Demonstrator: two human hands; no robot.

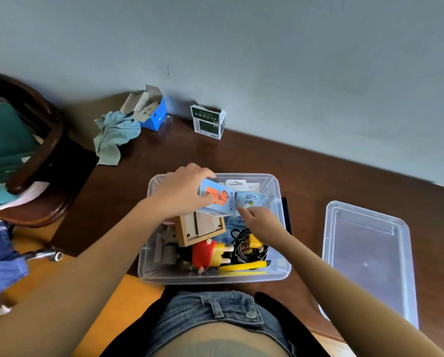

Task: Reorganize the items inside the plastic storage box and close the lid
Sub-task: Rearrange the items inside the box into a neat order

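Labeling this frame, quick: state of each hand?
Left hand: grips the light blue box over the storage box.
Right hand: fingers curled at the wet wipes pack; grip cannot be told.
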